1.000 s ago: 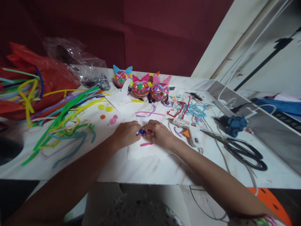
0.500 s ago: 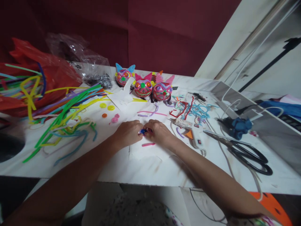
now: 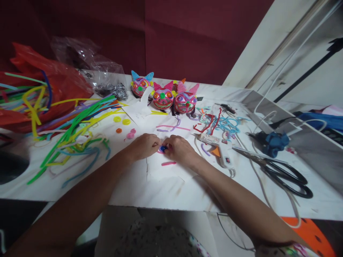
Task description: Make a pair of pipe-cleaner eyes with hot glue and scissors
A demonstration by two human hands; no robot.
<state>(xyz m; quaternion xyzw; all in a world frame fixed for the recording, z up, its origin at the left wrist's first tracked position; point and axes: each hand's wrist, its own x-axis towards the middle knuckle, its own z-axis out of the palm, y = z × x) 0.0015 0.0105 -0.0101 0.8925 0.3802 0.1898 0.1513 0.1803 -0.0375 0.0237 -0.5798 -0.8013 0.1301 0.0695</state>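
Head view: right hand [image 3: 182, 150] is pinching a small blue-and-pink piece [image 3: 163, 148] between its fingers, over the surface [image 3: 131, 192], while left hand [image 3: 144, 145], fingers bent, is resting beside it, hold impossible to tell, apparently mid-shaping, next move seemingly calling for steady pressure.

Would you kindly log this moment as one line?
left hand: beside blue piece | right hand: at blue piece, grip unclear | pink strip: nearer the wearer | right side: glue gun, scissors
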